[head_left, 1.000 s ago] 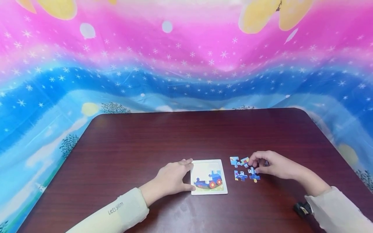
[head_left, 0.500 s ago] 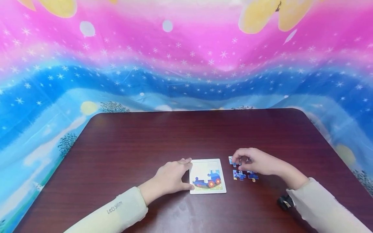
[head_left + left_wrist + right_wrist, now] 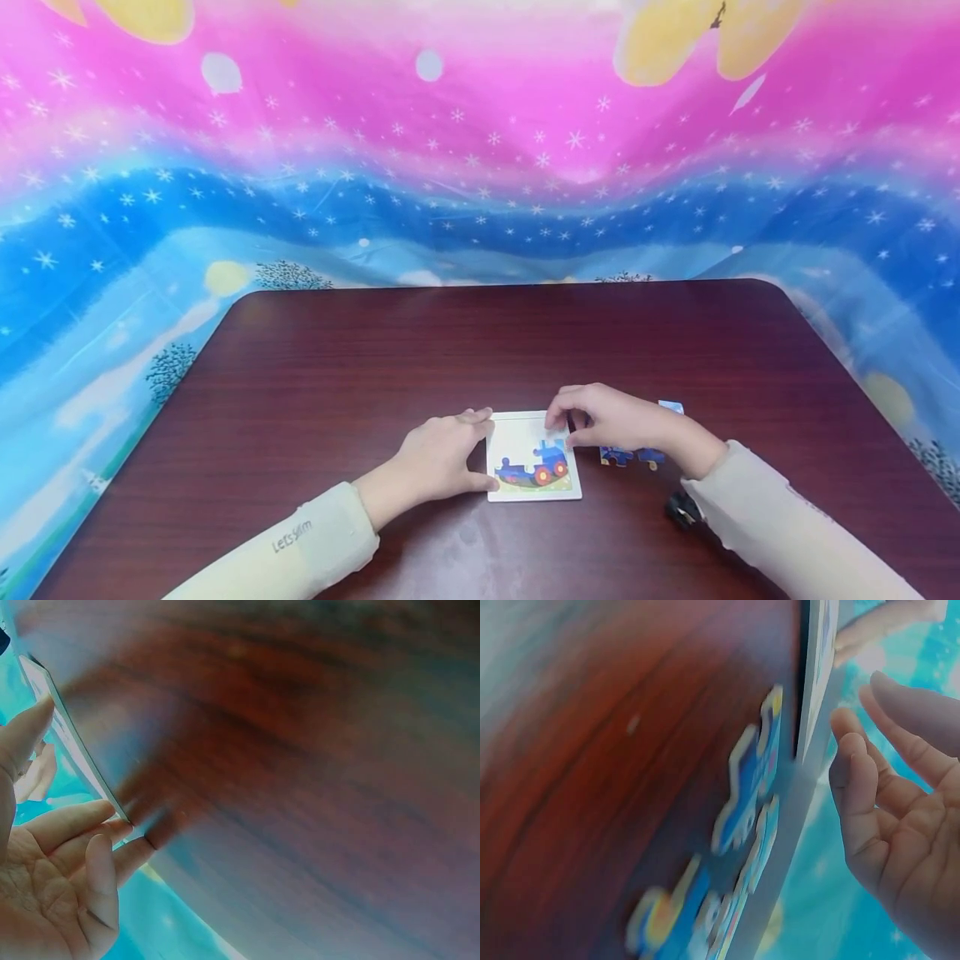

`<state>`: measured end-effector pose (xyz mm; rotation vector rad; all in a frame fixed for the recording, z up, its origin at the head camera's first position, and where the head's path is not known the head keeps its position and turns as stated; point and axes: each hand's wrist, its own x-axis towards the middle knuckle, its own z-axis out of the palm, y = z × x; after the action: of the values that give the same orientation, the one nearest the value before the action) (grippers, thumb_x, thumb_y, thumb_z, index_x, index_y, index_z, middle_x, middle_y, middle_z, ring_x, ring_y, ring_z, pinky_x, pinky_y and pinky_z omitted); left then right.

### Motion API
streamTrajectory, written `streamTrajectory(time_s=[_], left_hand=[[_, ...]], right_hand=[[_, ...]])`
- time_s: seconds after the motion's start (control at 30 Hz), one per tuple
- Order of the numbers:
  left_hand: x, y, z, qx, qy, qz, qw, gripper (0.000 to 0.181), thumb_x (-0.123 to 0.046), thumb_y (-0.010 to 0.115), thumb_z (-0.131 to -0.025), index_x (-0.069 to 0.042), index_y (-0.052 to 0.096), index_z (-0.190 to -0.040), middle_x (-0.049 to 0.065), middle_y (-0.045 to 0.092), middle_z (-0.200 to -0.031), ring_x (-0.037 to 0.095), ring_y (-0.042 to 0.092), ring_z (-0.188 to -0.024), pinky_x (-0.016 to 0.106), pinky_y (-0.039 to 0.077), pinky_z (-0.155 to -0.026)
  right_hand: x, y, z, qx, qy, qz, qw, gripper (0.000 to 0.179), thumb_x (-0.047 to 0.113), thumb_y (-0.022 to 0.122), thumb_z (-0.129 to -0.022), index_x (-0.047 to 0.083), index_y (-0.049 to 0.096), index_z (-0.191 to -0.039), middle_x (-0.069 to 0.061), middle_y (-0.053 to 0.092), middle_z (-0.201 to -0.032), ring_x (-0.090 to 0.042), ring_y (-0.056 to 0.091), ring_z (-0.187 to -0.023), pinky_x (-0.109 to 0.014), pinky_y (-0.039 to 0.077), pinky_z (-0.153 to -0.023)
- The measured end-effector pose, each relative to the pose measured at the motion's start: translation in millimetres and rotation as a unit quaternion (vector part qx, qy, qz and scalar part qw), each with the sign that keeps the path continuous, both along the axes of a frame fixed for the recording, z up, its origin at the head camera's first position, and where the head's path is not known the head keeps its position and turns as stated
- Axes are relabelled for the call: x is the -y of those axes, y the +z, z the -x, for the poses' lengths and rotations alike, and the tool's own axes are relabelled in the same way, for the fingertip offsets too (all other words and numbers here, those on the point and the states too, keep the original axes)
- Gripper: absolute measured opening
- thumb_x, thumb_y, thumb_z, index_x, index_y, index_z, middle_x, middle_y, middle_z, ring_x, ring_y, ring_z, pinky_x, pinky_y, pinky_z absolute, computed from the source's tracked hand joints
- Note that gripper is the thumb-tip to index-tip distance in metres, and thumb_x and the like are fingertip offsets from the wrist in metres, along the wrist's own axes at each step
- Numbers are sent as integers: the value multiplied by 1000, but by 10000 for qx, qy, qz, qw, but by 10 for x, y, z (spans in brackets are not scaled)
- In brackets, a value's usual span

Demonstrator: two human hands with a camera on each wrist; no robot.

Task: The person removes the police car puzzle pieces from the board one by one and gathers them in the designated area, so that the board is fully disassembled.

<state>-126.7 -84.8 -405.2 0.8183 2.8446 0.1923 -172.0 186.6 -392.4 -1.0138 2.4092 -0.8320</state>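
A white-framed jigsaw board [image 3: 517,429] lies on the table, its lower part filled with a blue train with red and yellow wheels. My left hand [image 3: 438,454] holds its left side, thumb at the near corner and fingers at the far corner. In the left wrist view the thumb and fingertips of that hand [image 3: 64,862] meet the board's edge [image 3: 79,742]. My right hand [image 3: 611,417] is over the board's far right corner, fingers bent toward the thumb. In the right wrist view this hand [image 3: 900,795] has curled fingers; I cannot tell whether they pinch a jigsaw piece.
Loose jigsaw pieces [image 3: 615,456] lie on the table right of the board, partly under my right forearm. The right wrist view shows several of these pieces [image 3: 739,791] close by. A black device [image 3: 681,508] hangs at my right sleeve. A patterned cloth [image 3: 480,167] stands behind the dark table [image 3: 420,358].
My right hand has moved left from the loose pieces to the board's far right corner. A light blue piece shows above the right wrist now. My left hand stays on the board.
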Motion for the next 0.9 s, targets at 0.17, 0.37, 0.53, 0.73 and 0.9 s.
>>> streamTrajectory(time_s=[0.17,0.37,0.53,0.73,0.9], left_hand=[[1,-6,4,-5,-6,-19,10000,76,-57,77,-77,-14,60,-137,2,53,-149,22,56,-134,43,55,-96],[4,-27,-12,63,36,-20,10000,76,-57,78,-76,-14,61,-137,2,53,-149,22,55,-134,44,56,-94],[4,-23,-17,5,69,-72,9999,75,-56,78,-76,-15,62,-136,1,54,-148,22,56,-133,44,58,-91],[5,-3,-19,-17,78,-76,9999,75,-56,78,-76,-14,62,-135,2,55,-147,22,57,-132,44,58,-89],[-6,-6,-3,-67,56,-58,9999,75,-57,78,-76,-15,62,-135,2,55,-147,22,57,-132,44,58,-89]], right_hand=[[145,-29,-18,99,206,-212,9995,24,3,74,-86,17,70,-105,3,62,-97,-5,51,-74,-20,50,-67],[213,-74,-32,206,310,-460,9982,24,7,76,-86,19,70,-106,5,58,-96,-4,50,-72,-20,50,-66],[223,-79,-26,291,451,-508,9973,30,3,77,-83,21,71,-105,4,56,-98,-8,52,-75,-20,50,-69],[245,-81,-34,263,442,-653,9965,35,2,80,-80,26,69,-104,6,54,-99,-10,53,-80,-22,51,-73],[254,-68,-33,232,412,-754,9960,35,2,80,-80,27,67,-101,6,53,-97,-11,53,-80,-22,50,-74]])
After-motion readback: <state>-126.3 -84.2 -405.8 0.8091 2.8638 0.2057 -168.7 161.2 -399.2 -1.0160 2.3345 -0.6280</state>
